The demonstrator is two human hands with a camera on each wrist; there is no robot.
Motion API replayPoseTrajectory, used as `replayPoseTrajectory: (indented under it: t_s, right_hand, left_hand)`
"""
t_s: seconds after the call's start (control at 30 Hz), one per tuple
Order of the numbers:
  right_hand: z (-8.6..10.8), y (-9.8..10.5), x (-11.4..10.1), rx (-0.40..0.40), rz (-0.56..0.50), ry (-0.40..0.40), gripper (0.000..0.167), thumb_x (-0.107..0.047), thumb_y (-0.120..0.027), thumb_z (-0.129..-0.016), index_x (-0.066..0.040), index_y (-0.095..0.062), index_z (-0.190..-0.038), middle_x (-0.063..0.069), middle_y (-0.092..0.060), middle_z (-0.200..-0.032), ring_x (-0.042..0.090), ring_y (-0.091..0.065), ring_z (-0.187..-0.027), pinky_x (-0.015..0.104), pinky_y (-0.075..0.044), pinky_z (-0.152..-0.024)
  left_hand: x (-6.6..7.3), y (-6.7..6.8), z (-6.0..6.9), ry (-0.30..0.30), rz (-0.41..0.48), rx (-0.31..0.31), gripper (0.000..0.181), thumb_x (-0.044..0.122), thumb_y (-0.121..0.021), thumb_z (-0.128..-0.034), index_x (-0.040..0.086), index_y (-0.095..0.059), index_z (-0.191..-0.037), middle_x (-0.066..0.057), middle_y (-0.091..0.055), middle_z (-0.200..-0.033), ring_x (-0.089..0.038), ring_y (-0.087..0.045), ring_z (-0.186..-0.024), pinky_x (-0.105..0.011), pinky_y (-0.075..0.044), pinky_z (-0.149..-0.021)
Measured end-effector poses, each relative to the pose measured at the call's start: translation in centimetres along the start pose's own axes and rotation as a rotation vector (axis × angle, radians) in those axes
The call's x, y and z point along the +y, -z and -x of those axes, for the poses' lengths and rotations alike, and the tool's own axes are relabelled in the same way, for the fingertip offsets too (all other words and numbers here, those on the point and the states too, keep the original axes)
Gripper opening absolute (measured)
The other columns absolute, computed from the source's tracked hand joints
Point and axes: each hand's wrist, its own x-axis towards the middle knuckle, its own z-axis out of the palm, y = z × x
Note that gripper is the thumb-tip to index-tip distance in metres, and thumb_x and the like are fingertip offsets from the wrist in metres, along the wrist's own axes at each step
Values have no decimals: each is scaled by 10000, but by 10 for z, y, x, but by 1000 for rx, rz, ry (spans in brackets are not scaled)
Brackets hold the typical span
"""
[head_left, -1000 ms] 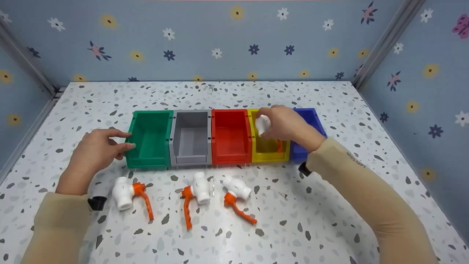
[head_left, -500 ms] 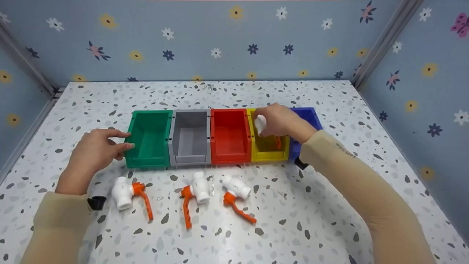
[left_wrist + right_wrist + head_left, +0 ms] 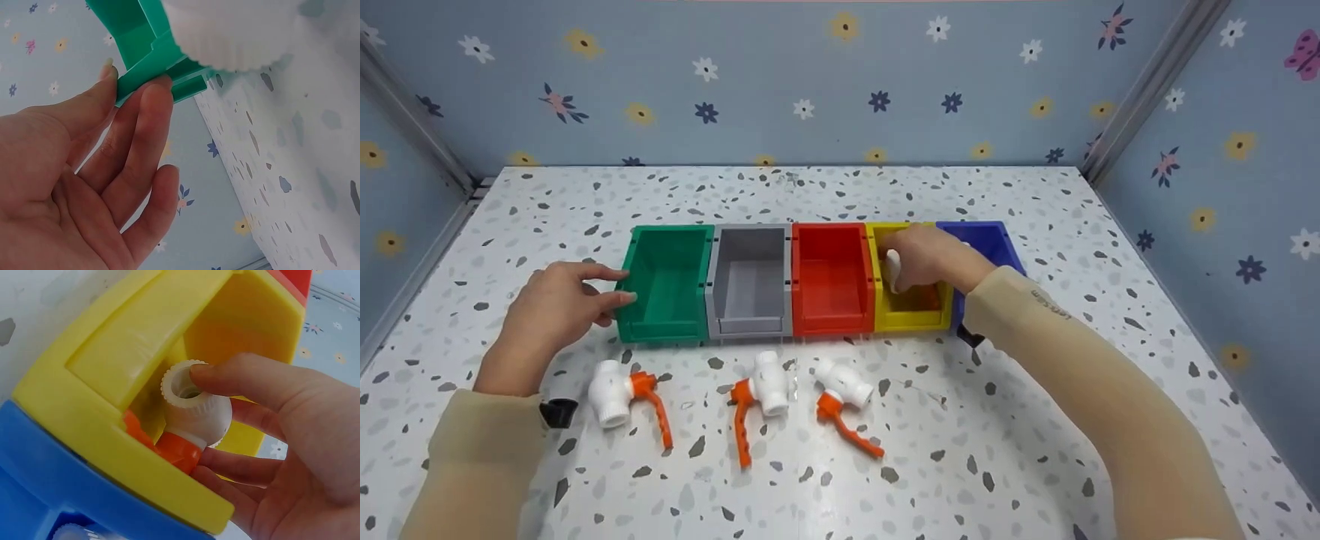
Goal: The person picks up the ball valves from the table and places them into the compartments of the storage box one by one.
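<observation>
Inside the yellow bin point(image 3: 911, 321), my right hand point(image 3: 934, 255) holds a white valve point(image 3: 893, 271) with an orange handle. The right wrist view shows the thumb on the rim of the white valve body point(image 3: 197, 410) and fingers behind it, its orange handle point(image 3: 179, 451) low in the yellow bin point(image 3: 112, 343). My left hand point(image 3: 556, 311) pinches the left wall of the green bin point(image 3: 664, 330); in the left wrist view the left hand point(image 3: 112, 163) has thumb and fingers on either side of the green edge point(image 3: 149, 67).
Grey point(image 3: 751, 326), red point(image 3: 834, 324) and blue point(image 3: 971, 234) bins stand in the same row. A white piece lies in the blue bin. In front lie three white valves with orange handles: left point(image 3: 610, 394), middle point(image 3: 771, 384) and right point(image 3: 846, 384). Patterned walls enclose the table.
My right hand has lowered the white valve deeper into the yellow bin, uncovering more of the blue bin. My left hand has stayed at the green bin.
</observation>
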Motion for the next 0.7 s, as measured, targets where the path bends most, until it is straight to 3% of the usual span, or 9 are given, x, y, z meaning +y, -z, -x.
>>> replayPoseTrajectory:
  t_s: [0.4,0.7]
  right_hand:
    - [1,1,-3,-40,-74,-82,551,-119,-759,-867,-215,-572,-1376,32,-621,-1228,265,-556,-1029,481,-459,-980]
    - [8,2,-9,5,-35,-57,474,-109,-768,-860,-169,-605,-1301,45,-641,-1102,276,-565,-959,425,-492,-884]
  left_hand:
    - [0,-1,1,7,0,-7,597,361,-669,-965,59,-504,-1453,-195,-713,-1009,-329,-674,-886,-437,-419,-700]
    - [0,1,0,-4,0,-2,595,359,-673,-963,54,-509,-1448,-191,-715,-998,-327,-670,-881,-435,-419,-700]
